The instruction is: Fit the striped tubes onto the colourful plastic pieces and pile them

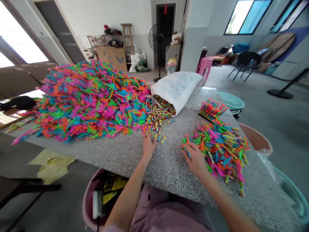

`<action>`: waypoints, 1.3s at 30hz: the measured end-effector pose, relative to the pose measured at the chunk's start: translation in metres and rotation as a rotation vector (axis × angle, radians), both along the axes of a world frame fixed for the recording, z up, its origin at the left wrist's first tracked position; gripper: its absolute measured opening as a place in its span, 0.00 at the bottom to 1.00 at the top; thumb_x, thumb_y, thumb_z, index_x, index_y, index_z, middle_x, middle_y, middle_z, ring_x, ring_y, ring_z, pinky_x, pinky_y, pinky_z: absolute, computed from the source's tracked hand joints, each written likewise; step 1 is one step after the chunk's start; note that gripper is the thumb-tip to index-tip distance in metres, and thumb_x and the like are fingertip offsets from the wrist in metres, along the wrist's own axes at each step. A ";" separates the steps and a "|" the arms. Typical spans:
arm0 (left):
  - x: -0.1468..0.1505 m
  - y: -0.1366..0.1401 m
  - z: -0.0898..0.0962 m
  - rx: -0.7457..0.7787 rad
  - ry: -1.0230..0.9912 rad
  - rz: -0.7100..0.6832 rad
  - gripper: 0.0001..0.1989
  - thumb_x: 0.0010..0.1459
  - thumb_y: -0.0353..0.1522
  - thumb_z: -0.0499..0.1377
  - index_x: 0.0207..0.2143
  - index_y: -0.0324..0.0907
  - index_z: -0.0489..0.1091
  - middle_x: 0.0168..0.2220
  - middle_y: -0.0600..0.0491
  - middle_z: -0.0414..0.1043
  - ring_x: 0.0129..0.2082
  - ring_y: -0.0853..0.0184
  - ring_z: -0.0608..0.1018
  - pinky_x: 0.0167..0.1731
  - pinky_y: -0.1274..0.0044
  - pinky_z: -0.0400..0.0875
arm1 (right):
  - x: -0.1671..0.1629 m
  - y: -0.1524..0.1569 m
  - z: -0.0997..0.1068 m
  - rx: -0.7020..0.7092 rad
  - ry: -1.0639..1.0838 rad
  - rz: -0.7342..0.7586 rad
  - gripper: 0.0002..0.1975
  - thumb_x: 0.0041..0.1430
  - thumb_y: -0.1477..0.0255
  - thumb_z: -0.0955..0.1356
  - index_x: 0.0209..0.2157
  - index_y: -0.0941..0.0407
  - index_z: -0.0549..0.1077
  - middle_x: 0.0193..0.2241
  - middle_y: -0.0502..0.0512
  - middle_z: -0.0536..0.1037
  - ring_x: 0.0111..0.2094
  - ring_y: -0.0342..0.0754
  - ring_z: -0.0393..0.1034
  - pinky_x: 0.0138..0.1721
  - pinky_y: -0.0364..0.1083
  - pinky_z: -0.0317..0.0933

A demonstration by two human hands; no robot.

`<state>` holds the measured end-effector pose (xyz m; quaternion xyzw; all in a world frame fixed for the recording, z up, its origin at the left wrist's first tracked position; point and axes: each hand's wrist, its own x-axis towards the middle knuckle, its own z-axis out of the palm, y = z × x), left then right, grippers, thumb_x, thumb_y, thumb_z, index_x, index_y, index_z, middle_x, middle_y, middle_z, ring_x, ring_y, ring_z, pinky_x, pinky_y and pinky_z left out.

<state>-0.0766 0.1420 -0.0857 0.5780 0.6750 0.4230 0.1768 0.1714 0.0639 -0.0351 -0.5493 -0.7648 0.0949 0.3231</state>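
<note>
My left hand (148, 146) reaches to the near edge of a spill of small yellow-and-red striped tubes (156, 119). Its thumb and fingers are apart, and nothing shows in its grip. A few loose tubes (163, 139) lie just right of its fingertips. My right hand (194, 158) is closed on small plastic toy pieces (187, 152) in blue, green and orange, low over the grey speckled table (166, 164). Beside it lies a pile of plastic pieces joined with striped tubes (220, 148). Its fingers partly hide what it holds.
A large heap of bright plastic pieces (91, 103) covers the table's left side. A white woven sack (178, 87) lies open at the back, spilling tubes. A row of pieces stands in a black holder (205, 117). Basins (256, 138) stand off the right edge; a pink tub (88, 206) sits below.
</note>
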 end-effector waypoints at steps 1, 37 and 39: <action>-0.002 0.007 -0.003 -0.008 0.038 -0.026 0.13 0.54 0.32 0.59 0.43 0.40 0.70 0.42 0.44 0.70 0.43 0.59 0.74 0.47 0.67 0.67 | -0.018 0.013 0.002 -0.066 -0.047 0.074 0.16 0.63 0.74 0.61 0.51 0.52 0.71 0.46 0.59 0.72 0.49 0.53 0.66 0.51 0.52 0.61; -0.009 0.003 -0.041 0.169 -0.003 0.168 0.09 0.58 0.29 0.53 0.38 0.40 0.71 0.34 0.47 0.71 0.35 0.61 0.74 0.40 0.68 0.69 | -0.158 0.175 -0.033 -0.462 -0.273 -0.086 0.17 0.63 0.66 0.66 0.51 0.59 0.68 0.49 0.59 0.71 0.45 0.51 0.70 0.45 0.54 0.67; -0.009 0.004 -0.040 0.165 -0.014 0.166 0.09 0.57 0.29 0.53 0.39 0.39 0.71 0.34 0.46 0.71 0.36 0.60 0.74 0.40 0.67 0.69 | -0.155 0.165 -0.039 -0.436 -0.202 -0.086 0.16 0.62 0.68 0.67 0.49 0.61 0.69 0.48 0.64 0.72 0.46 0.53 0.70 0.46 0.53 0.65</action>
